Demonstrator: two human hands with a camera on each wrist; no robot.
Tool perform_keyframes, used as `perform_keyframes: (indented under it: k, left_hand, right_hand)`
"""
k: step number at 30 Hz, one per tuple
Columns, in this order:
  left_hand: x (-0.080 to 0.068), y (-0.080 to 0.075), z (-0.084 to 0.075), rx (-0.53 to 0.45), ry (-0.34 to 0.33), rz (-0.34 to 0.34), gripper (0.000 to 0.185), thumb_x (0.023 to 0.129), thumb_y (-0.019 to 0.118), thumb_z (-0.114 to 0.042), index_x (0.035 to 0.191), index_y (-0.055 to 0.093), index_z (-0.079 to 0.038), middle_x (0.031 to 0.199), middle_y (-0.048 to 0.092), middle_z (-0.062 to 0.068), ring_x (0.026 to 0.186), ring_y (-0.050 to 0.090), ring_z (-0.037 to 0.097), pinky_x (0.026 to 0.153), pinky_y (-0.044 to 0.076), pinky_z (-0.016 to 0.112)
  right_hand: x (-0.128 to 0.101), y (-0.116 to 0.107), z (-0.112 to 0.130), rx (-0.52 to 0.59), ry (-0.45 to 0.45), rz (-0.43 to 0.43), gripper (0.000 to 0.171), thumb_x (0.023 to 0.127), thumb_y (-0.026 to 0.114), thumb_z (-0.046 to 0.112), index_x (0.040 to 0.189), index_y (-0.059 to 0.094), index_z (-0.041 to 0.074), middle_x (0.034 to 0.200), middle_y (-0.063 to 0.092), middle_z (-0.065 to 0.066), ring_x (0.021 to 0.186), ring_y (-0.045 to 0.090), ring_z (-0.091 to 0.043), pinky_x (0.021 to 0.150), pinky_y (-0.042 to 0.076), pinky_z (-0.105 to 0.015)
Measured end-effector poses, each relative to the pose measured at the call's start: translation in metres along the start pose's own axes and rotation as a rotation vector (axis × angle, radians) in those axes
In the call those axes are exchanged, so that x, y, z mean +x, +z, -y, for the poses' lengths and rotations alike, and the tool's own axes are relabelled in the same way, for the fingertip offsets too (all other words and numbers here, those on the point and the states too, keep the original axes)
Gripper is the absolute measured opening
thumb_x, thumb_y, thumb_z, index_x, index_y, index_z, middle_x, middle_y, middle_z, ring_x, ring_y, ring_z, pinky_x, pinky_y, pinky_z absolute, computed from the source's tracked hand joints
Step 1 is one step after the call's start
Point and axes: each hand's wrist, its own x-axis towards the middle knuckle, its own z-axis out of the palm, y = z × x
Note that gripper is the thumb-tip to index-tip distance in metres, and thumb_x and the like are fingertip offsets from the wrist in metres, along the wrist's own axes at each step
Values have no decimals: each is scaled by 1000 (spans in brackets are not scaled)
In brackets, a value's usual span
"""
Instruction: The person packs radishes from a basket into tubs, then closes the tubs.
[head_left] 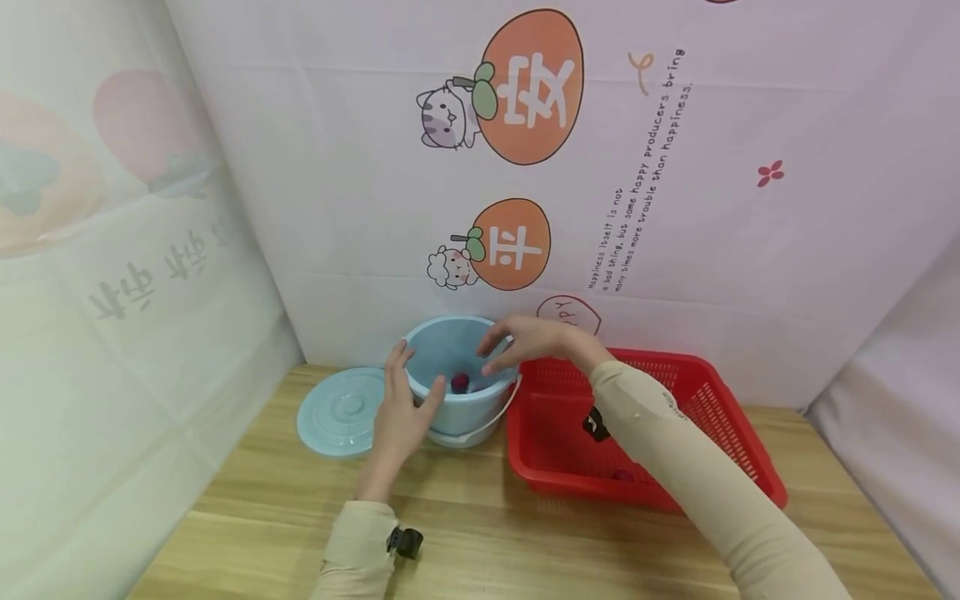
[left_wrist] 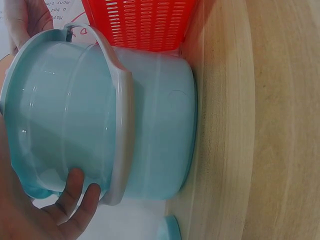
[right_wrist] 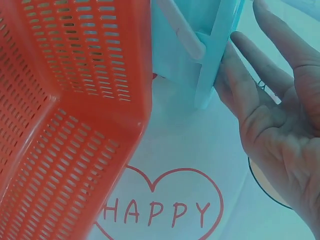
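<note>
A light blue bucket point(head_left: 468, 410) stands upright against the back wall, its pale handle point(left_wrist: 125, 135) hanging down along the front. Inside it a small dark red round thing point(head_left: 460, 383) shows; its kind is hard to tell. My left hand point(head_left: 400, 419) is spread at the bucket's left side, thumb near the front rim and fingers near the left rim. Over the right rim reaches my right hand point(head_left: 534, 339), fingers loosely bent above the bucket's opening, nothing visible in them. In the right wrist view that hand's fingers point(right_wrist: 240, 82) lie by the rim.
A red perforated basket point(head_left: 577, 486) stands right of the bucket, close beside it, under my right forearm. A small dark red thing point(head_left: 623, 475) lies inside. The blue lid point(head_left: 347, 407) lies on the wooden table point(head_left: 465, 533) to the bucket's left. A printed cloth point(head_left: 360, 208) hangs behind.
</note>
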Motion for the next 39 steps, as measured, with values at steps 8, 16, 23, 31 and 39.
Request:
perform_keyframes:
  k: [8,16,23,31,39]
  left_hand:
    - [-1,0,0,-5,17,-13,83,102,60,-60,166,21,-23,175,13,-11,142,48,44,104,45,68]
    - [-2,0,0,-6,1,-16,83,102,60,-59,166,20,-24,175,13,-9,145,45,42,106,44,68]
    - [1,3,0,-4,23,-20,81,102,60,-57,165,22,-24,175,13,-11,147,43,40,107,44,67]
    - [3,4,0,-7,22,-7,80,103,59,-56,166,20,-23,174,13,-10,148,41,38,108,44,67]
    - [2,3,2,-11,15,-5,81,103,59,-57,166,20,-24,175,13,-8,146,44,41,106,44,69]
  right_hand:
    - [4,4,-6,23,-54,-16,41,94,82,24,131,73,9,129,72,-9,127,62,-34,101,56,-38]
    - [3,12,-22,182,-100,-81,29,96,79,21,124,76,11,123,74,-4,123,64,-30,99,56,-40]
    - [1,18,-40,365,-72,-155,26,97,79,22,121,78,11,120,75,-4,121,63,-26,105,53,-48]
    - [-1,24,-45,511,-66,-195,31,98,78,20,125,75,6,119,77,-9,125,65,-34,110,49,-50]
    - [-1,33,-50,551,-118,-265,32,98,77,21,125,74,4,116,77,-11,127,59,-49,111,47,-57]
